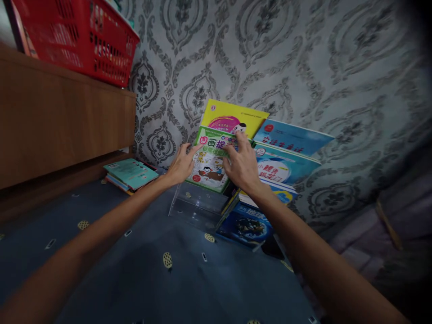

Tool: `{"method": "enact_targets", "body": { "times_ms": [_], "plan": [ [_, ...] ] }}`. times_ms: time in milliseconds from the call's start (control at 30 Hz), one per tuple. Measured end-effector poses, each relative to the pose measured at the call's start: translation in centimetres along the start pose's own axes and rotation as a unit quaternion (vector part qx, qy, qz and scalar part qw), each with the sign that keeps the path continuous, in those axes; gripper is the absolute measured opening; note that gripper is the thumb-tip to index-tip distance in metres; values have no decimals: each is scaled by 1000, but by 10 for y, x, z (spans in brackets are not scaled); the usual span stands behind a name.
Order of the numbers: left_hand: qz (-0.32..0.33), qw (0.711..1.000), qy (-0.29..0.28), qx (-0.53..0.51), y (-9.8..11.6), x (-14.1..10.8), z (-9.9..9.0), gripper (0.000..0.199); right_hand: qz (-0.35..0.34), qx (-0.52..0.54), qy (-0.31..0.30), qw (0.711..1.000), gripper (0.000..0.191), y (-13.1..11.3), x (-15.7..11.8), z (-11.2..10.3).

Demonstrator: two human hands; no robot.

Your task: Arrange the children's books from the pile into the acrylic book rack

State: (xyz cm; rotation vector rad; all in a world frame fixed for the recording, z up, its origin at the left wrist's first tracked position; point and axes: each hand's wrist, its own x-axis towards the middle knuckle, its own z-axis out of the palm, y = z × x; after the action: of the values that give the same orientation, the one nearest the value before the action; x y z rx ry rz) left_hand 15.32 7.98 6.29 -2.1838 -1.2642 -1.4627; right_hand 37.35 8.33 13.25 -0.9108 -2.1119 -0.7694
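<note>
A green-bordered children's book point(211, 170) with Chinese characters and cartoon figures stands tilted back in a clear acrylic book rack point(199, 211). My left hand point(182, 165) is at its left edge, index finger on the cover. Across the upper right of the same cover lies my right hand point(243, 164), its fingers bent against it and hiding part of the title. Behind the green book rises a yellow book point(243, 114). To the right, a blue book point(293, 137), a teal book point(290, 164) and a dark blue book with a globe picture point(249, 227) stand in tiers.
On the left is a wooden cabinet point(67, 121) with a red plastic basket point(84, 40) on top. A small pile of books point(131, 173) lies beside it on the dark blue patterned cloth point(135, 270). Patterned wallpaper point(263, 58) rises behind the rack.
</note>
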Motion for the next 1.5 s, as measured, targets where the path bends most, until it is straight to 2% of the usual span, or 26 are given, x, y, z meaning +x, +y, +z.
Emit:
{"method": "enact_targets", "body": {
  "times_ms": [167, 267, 367, 433, 467, 533, 600, 667, 733, 900, 1067, 1333, 1500],
  "plan": [
    [18, 1000, 11, -16, 3, -4, -6, 66, -5, -4, 22, 1000, 31, -8, -6, -5],
    [30, 999, 15, -18, 2, -14, -14, 64, -5, -2, 25, 1000, 29, -13, -9, -8],
    [28, 1000, -5, 8, -14, -41, -29, 60, -9, 3, 23, 1000, 28, -15, -13, -11],
    [-7, 996, -59, 61, -34, -65, -42, 54, -15, 9, 23, 1000, 29, -14, -15, -13],
    [-38, 988, -105, 102, -46, -79, -50, 50, -18, 13, 25, 999, 30, -15, -17, -14],
    [-126, 952, -199, 193, -71, -104, -66, 52, -23, 22, 31, 999, 33, -17, -21, -16],
    [-195, 900, -281, 268, -93, -125, -81, 72, -25, 32, 37, 999, 35, -23, -26, -17],
    [-228, 857, -338, 315, -108, -139, -92, 86, -28, 41, 39, 998, 33, -32, -31, -17],
    [-239, 833, -369, 336, -117, -147, -99, 87, -32, 49, 40, 997, 30, -41, -35, -16],
    [-228, 830, -366, 353, -124, -151, -101, 62, -33, 83, 42, 995, 27, -58, -46, -15],
    [-190, 838, -349, 375, -124, -152, -101, 50, -45, 139, 17, 989, 26, -80, -69, -13],
    [-120, 852, -328, 389, -109, -168, -105, 43, -98, 242, -128, 957, 23, -142, -140, 12],
    [-63, 862, -322, 385, -87, -191, -116, 43, -58, 298, -232, 924, 20, -165, -173, 21]
  ]
}}
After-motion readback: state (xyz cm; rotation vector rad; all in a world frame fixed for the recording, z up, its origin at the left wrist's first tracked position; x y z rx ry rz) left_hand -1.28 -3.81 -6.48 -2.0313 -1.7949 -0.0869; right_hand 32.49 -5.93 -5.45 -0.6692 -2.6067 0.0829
